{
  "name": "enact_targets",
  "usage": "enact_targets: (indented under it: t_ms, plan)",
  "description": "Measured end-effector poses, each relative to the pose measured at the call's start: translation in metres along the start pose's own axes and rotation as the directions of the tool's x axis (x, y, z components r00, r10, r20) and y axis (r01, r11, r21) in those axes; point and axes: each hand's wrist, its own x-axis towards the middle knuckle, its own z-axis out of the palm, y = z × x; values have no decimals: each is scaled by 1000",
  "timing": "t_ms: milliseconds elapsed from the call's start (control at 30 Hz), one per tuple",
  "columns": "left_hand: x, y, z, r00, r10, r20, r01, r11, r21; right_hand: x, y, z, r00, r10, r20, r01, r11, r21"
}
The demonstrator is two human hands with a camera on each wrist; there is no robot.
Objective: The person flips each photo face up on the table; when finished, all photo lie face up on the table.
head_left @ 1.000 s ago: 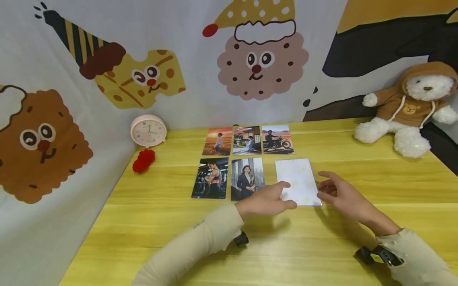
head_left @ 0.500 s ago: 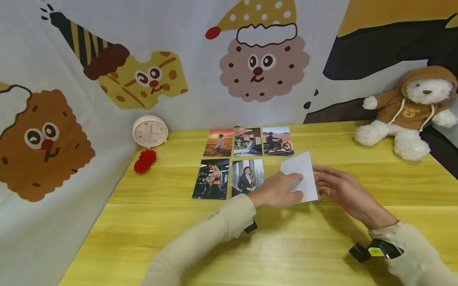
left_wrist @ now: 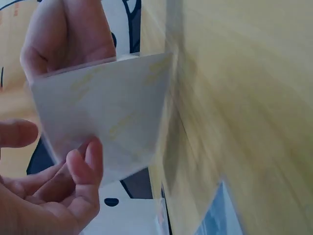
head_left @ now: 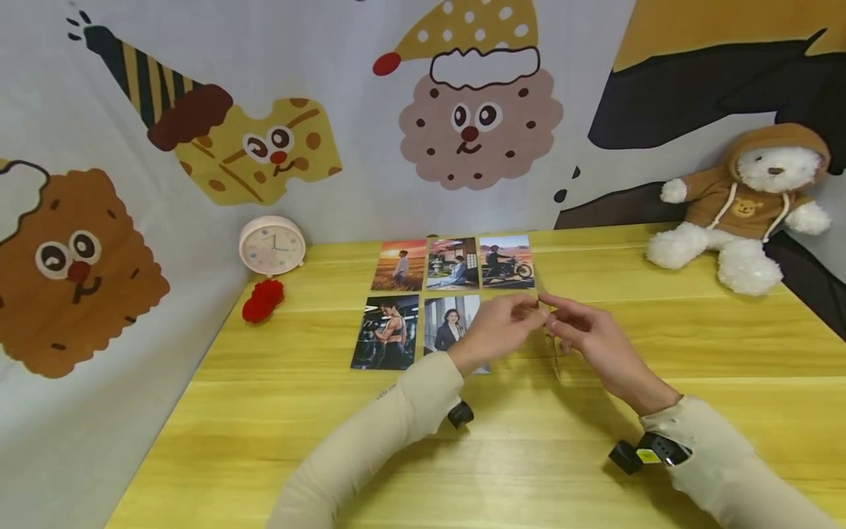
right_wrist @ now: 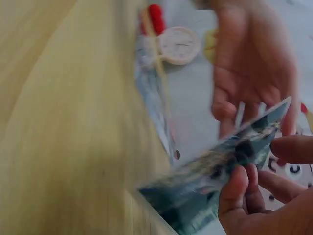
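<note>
A photo card [head_left: 554, 354] stands nearly upright, edge-on in the head view, between my two hands. My left hand [head_left: 499, 325] pinches it from the left, its fingertips on the white back of the card [left_wrist: 124, 105] in the left wrist view. From the other side my right hand [head_left: 595, 344] grips the card, fingers bent against the dark green picture face in the right wrist view. Five-card rows lie flat left of it: the nearest is a photo of a person in a suit [head_left: 451, 327], partly covered by my left hand.
A gym photo [head_left: 386, 332] lies to the left; a sunset photo [head_left: 399, 264], a garden photo [head_left: 452, 263] and a motorcycle photo [head_left: 507, 261] form the back row. A pink clock [head_left: 272, 245] and red object [head_left: 263, 300] sit back left, a teddy bear [head_left: 743, 209] back right.
The card has gone from lying white side up to standing nearly upright, shifted slightly left. My right hand has moved left and up to meet my left hand at the card.
</note>
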Motion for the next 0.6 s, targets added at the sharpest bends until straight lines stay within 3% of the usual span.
enact_targets:
  t_ms: [67, 167, 300, 400, 600]
  plan:
    - [0, -2, -3, 999, -13, -32, 12, 1000, -16, 4, -2, 8, 997, -77, -29, 71, 980, -184]
    - [-2, -6, -9, 997, -15, -76, 10, 998, -70, 10, -5, 17, 976, -216, -40, 184, 901, -394]
    - [-7, -13, -16, 994, 37, -106, -54, 986, -158, 17, -5, 19, 946, -322, -43, 255, 818, -515]
    - [-9, -20, -20, 992, 63, -112, -89, 967, -240, 17, -2, 15, 948, -311, -66, 233, 821, -521]
    - [-11, -31, -28, 994, 6, -112, -57, 887, -459, 13, 4, 4, 972, -199, -123, 128, 892, -434]
